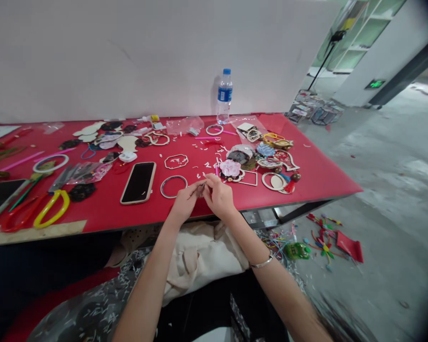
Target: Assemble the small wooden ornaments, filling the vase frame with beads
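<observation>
My left hand (184, 203) and my right hand (218, 195) meet just over the table's front edge. My left fingers pinch a thin dark pointed tool (194, 193), perhaps tweezers. A small grey piece (200, 190) sits between my hands, partly hidden by my fingers, and my right fingertips press on it. A plain round hoop (173, 186) lies just left of my left hand. Beyond my right hand is a pink flower-shaped piece (230, 168). A black-faced phone (138, 183) lies further left.
The red table (314, 178) is strewn with wooden cut-out frames, tassels, plastic bags, white scraps and yellow-handled scissors (52, 209). A water bottle (224, 97) stands by the wall. A pale cloth (199, 256) lies on my lap. Coloured craft scraps (324, 244) lie on the floor.
</observation>
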Demonstrator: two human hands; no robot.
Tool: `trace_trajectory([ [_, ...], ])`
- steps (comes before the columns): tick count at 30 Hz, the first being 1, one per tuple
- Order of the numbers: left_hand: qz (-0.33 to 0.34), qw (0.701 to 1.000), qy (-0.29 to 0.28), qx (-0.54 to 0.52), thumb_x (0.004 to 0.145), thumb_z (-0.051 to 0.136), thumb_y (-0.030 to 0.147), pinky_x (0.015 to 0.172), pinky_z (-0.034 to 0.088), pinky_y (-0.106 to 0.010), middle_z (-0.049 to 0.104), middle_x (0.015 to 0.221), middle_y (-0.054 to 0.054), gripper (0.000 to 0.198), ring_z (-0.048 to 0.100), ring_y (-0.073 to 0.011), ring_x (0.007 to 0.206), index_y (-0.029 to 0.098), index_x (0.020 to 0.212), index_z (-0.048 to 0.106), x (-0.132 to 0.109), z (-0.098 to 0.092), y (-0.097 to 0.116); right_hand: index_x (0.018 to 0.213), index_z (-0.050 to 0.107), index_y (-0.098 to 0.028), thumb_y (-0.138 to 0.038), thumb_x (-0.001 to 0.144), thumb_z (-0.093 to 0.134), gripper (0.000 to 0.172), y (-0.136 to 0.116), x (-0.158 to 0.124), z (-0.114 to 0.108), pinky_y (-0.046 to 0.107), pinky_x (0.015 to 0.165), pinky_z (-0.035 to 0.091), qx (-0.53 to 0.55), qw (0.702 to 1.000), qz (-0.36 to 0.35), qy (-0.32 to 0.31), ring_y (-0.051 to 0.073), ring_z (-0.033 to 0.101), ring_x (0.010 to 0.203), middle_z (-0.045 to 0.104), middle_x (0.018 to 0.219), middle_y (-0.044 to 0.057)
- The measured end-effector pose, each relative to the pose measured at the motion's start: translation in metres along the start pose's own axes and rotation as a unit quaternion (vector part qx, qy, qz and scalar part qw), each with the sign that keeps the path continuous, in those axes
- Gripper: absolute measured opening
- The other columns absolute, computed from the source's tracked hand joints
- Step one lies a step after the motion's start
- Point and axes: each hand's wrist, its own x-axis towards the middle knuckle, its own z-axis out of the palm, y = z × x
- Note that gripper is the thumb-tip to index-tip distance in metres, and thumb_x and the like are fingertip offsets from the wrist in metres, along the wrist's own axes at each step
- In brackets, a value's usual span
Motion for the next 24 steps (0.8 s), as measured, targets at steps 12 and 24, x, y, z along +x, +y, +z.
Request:
trace_trajectory([
  [12, -0.003, 0.996, 0.066, 0.058, 0.091, 0.042, 0.048, 0.085, 0.046, -0.029, 0.072, 0.094, -0.007, 0.043, 0.064, -0.0208, 0.088, 0.017, 0.107, 0.067, -0.004, -0.002, -0.001, 0.126, 0.041, -0.018, -0.019, 0.086, 0.042, 0.040, -0.002, -0.003, -0.005, 0.022, 0.060, 0.046, 0.047, 0.998, 0.032, 0.003, 0.012, 0.057, 0.058, 0.065, 0.072, -0.001],
  [24, -0.087, 0.973, 0.170, -0.132, 0.078, 0.059, 0.050, 0.068, 0.050, -0.026, 0.071, 0.091, -0.006, 0.042, 0.065, -0.0193, 0.083, 0.014, 0.097, 0.067, 0.003, -0.003, -0.030, 0.108, 0.049, -0.018, -0.013, 0.073, 0.050, 0.035, 0.013, 0.004, 0.001, 0.025, 0.068, 0.043, 0.095, 0.938, 0.295, 0.154, 0.013, 0.050, 0.070, 0.050, 0.078, 0.000],
])
